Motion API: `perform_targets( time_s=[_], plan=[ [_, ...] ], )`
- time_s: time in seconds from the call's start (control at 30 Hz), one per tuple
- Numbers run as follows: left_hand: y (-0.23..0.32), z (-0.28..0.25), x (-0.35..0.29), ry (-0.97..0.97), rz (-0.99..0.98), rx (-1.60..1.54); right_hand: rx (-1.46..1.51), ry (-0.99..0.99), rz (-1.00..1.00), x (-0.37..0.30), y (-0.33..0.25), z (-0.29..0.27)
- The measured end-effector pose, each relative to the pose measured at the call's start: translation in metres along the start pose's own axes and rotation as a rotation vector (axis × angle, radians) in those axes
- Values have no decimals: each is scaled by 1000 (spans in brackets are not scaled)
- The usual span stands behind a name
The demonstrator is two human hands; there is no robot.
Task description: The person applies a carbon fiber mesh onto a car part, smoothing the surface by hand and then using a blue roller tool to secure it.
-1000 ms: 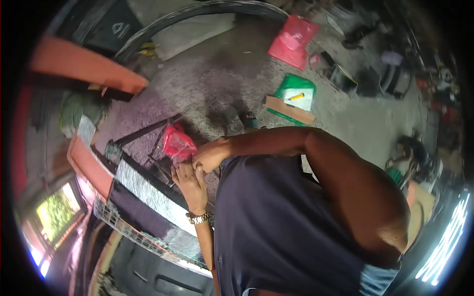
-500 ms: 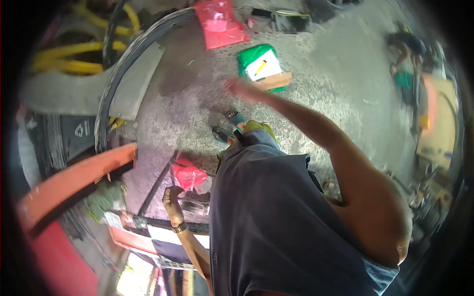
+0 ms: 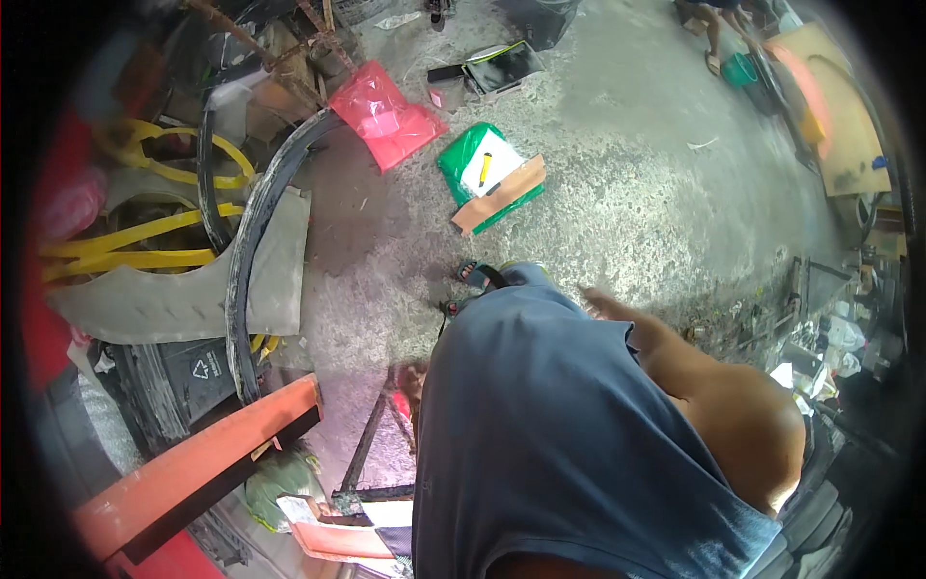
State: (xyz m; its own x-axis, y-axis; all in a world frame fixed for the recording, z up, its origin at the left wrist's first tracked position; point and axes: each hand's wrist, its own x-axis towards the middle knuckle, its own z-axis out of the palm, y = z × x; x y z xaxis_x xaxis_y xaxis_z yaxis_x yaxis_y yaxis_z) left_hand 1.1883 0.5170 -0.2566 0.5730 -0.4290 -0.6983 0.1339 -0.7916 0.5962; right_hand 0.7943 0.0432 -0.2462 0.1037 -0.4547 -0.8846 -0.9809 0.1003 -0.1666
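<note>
My right hand point(image 3: 602, 303) hangs low beside my right thigh, partly behind my shirt; the fingers that show look stretched out, with nothing seen in them. Of my left hand point(image 3: 416, 378) only a sliver shows past the shirt's left edge, near a bit of red plastic point(image 3: 401, 403); its fingers are hidden. On the floor ahead lies a green plastic packet point(image 3: 461, 162) with a white sheet point(image 3: 473, 177) on top. A yellow utility knife point(image 3: 485, 168) rests on the sheet, and a brown strip point(image 3: 502, 195) crosses the near edge. Neither hand touches these.
Red plastic point(image 3: 386, 116) and a black case point(image 3: 503, 68) lie farther ahead. Left stand a curved black strip point(image 3: 241, 261), a grey panel point(image 3: 174, 299), yellow straps point(image 3: 145, 256) and an orange beam point(image 3: 203, 463). A person point(image 3: 714, 34) is at the far right, near a green bucket point(image 3: 739, 69).
My right hand has swung back from near the green packet to my thigh. My left hand has drawn in behind my shirt. The view has shifted, and the floor things sit differently in it.
</note>
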Motion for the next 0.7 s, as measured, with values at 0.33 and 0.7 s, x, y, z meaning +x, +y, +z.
perform_targets(
  time_s=[0.33,0.7],
  plan=[
    [104,7,3,-51,-117,-402,-173,-498,-333,-82,-94,1],
    [109,-41,-70,-67,-26,49,261,-241,-1053,-145,-308,-86]
  ],
)
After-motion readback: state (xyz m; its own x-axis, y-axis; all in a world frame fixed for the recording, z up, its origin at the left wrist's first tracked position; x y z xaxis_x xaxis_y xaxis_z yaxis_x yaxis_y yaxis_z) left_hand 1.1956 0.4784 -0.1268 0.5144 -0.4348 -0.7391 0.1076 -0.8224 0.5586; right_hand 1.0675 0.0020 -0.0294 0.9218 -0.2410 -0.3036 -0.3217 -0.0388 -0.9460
